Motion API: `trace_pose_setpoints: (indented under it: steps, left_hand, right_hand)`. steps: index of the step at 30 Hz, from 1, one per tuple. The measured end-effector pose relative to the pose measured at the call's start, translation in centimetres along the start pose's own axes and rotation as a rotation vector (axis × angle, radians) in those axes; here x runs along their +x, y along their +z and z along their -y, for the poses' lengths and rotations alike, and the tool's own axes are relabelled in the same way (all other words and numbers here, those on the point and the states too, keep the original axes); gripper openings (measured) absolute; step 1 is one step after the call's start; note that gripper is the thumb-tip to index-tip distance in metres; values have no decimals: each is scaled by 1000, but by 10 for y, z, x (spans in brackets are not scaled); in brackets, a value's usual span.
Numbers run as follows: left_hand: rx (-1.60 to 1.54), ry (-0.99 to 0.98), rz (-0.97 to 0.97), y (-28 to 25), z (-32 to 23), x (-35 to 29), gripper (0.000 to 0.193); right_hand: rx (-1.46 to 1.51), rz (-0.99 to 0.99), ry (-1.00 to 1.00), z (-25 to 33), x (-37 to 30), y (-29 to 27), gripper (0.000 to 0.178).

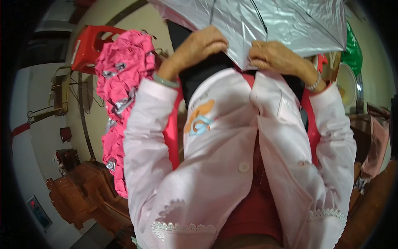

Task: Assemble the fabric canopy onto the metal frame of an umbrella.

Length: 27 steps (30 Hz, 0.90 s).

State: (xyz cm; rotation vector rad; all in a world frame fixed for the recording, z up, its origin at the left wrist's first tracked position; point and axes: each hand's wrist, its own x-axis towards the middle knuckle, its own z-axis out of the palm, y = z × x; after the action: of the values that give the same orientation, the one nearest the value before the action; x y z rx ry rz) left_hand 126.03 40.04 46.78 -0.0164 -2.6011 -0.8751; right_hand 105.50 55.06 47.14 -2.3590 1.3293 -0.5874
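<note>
A silver umbrella canopy [286, 29] is spread over my lap at the top of the view, with thin dark ribs running across it. My left hand [203, 45] is closed, its curled fingers on the near edge of the silver fabric. To the right, my right hand [275, 58] pinches the same edge beside a pointed corner that hangs between my hands. Whatever small part lies inside either pinch is hidden by the fingers. Black cloth [199, 79] covers my legs beneath the canopy.
At my left hangs a long bunched heap of pink fabric [124, 66] with silver patches, in front of a red plastic stool [89, 45]. Carved wooden furniture [83, 186] stands lower left. A green bag [351, 52] and a pale round container [347, 83] are at the right.
</note>
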Motion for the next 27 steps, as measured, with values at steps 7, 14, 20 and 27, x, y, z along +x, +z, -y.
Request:
trace_pose_setpoints:
  steps: [7,14,20,27]
  left_hand:
    - [154,-98,-328,-31,-10,-31,11]
    - [-515,-641,-971,-75,39,-80,31]
    - [-1242,-808,-1320,-72,82,-92,25]
    - [-1305,-1164,-1090,3,83,-26,13]
  right_hand:
    - [-5,13,138,-4,-29,-27,20]
    - [26,28,317,-7,-67,-55,15]
    - [273,-101,462,2,-74,-67,14]
    - [363,-53,438,3,-66,-68,15]
